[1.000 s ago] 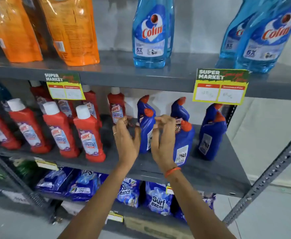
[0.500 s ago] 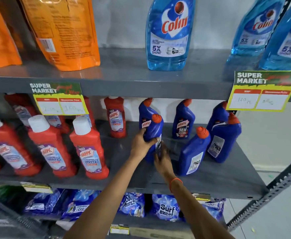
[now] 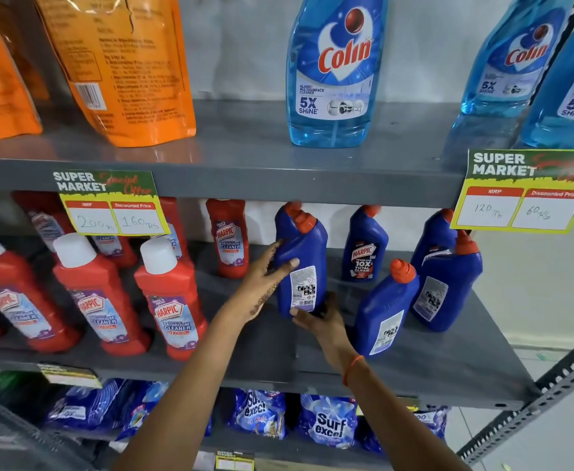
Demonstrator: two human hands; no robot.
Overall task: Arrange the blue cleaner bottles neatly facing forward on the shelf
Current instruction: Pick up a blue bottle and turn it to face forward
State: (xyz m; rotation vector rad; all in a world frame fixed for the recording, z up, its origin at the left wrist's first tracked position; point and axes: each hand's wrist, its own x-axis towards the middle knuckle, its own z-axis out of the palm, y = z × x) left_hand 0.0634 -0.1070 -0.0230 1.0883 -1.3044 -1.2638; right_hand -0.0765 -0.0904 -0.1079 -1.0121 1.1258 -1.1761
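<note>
Several blue cleaner bottles with orange caps stand on the grey middle shelf (image 3: 431, 365). Both hands hold one blue bottle (image 3: 304, 253), upright with its back label towards me. My left hand (image 3: 267, 277) grips its left side, thumb across the front. My right hand (image 3: 319, 321) cups its base from below. Another blue bottle stands right behind it, only its cap showing. A third blue bottle (image 3: 365, 246) at the back shows its front label. Two more (image 3: 385, 307) (image 3: 448, 283) on the right show back labels, the nearer one leaning.
Red bathroom-cleaner bottles (image 3: 173, 300) fill the shelf's left half. Light-blue glass-cleaner bottles (image 3: 336, 69) and orange pouches (image 3: 126, 62) stand on the shelf above. Price tags (image 3: 109, 205) (image 3: 523, 195) hang from its edge. Blue detergent packs (image 3: 326, 423) lie below. A slotted upright (image 3: 533, 406) runs at right.
The camera has moved closer. The held blue bottle has turned so its back label now faces me; my left thumb has come across its front and my right hand sits under its base.
</note>
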